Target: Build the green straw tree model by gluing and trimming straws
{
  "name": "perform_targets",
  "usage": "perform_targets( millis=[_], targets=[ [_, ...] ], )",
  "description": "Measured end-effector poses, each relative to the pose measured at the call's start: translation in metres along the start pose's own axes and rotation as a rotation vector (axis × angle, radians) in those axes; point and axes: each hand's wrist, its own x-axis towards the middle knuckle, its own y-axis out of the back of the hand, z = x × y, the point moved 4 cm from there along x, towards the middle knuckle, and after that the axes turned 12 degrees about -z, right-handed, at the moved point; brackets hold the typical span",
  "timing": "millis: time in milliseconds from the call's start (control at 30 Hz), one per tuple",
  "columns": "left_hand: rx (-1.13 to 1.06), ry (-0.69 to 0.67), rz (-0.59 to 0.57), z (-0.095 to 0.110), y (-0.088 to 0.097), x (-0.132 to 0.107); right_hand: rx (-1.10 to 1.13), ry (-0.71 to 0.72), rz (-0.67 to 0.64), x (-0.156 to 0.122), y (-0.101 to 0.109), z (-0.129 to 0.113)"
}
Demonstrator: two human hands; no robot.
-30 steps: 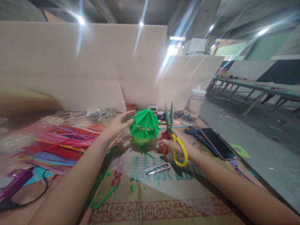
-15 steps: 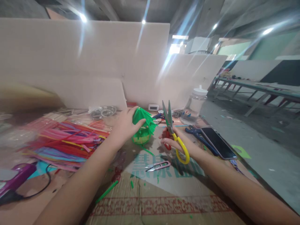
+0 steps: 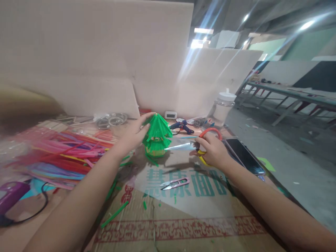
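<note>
A small green tiered model made of straws (image 3: pixel 156 134) stands upright on the cardboard sheet (image 3: pixel 183 210). My left hand (image 3: pixel 132 134) rests against its left side, fingers stretched up to the top tier. My right hand (image 3: pixel 214 150) grips red and yellow handled scissors (image 3: pixel 195 145), blades level and pointing left toward the model, tips a little short of it.
A pile of coloured straws (image 3: pixel 60 154) lies at the left. Small pink snips (image 3: pixel 175 182) lie on the cardboard near me. A phone (image 3: pixel 244 155), a blue glue gun (image 3: pixel 182 126) and a clear jar (image 3: pixel 223 108) are at the right. Cardboard walls stand behind.
The scissors have swung from blades pointing up to lying level, aimed at the model. My left hand, which had closed over the model's top, now rests at its side with the model upright.
</note>
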Motion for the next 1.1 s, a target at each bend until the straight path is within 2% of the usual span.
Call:
perform_targets(
  millis=[233, 533, 800, 867, 933, 1033, 1100],
  targets=[
    [-0.144, -0.011, -0.025, -0.012, 0.000, 0.003, -0.212, 0.002, 0.044, 0.020, -0.008, 0.000],
    [-0.279, -0.005, -0.042, -0.017, 0.000, 0.008, -0.302, 0.090, 0.137, 0.032, -0.016, 0.001],
    [-0.343, 0.020, -0.035, -0.020, 0.000, 0.013, -0.377, 0.075, 0.229, 0.041, -0.012, 0.004],
    [-0.350, 0.037, -0.033, -0.018, 0.001, 0.012, -0.270, 0.057, 0.230, 0.040, -0.013, 0.006],
    [-0.343, 0.054, -0.023, -0.016, 0.002, 0.011, -0.037, -0.008, 0.182, 0.040, -0.013, 0.008],
    [-0.289, 0.093, 0.031, -0.012, 0.004, 0.010, 0.350, -0.203, 0.043, 0.037, -0.016, 0.012],
    [-0.201, 0.162, 0.133, -0.009, 0.010, 0.005, 0.493, -0.331, -0.019, 0.034, -0.016, 0.013]
  ],
)
